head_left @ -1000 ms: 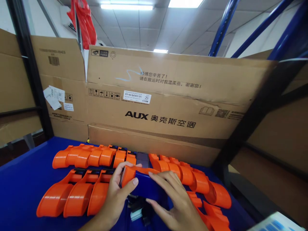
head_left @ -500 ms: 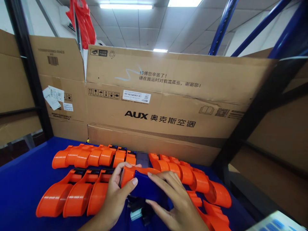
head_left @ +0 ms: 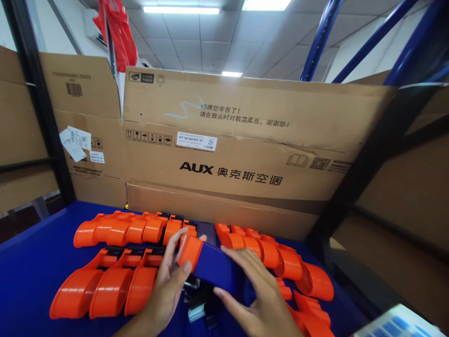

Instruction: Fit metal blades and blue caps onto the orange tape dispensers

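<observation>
Between my two hands is a tape dispenser (head_left: 218, 267), with an orange end at the left and a broad blue face turned toward me. My left hand (head_left: 167, 284) wraps the orange end, thumb on the near side and fingers behind. The blue part lies in the grip of my right hand (head_left: 257, 292), fingers along its top and thumb below. Several small black pieces and a pale teal block (head_left: 197, 312) lie below the dispenser, partly hidden by it and my hands.
Orange curved plastic parts (head_left: 75, 291) stand in rows on the blue table surface (head_left: 28, 276), left and right. A dark flat rectangular object (head_left: 206, 232) lies between the back rows. Behind rises a cardboard sheet (head_left: 228, 154). Dark posts (head_left: 354, 187) flank it.
Both hands have tilted the dispenser, so its orange end shows more squarely and less orange shows along the top. The grips stay much the same. The view has shifted slightly.
</observation>
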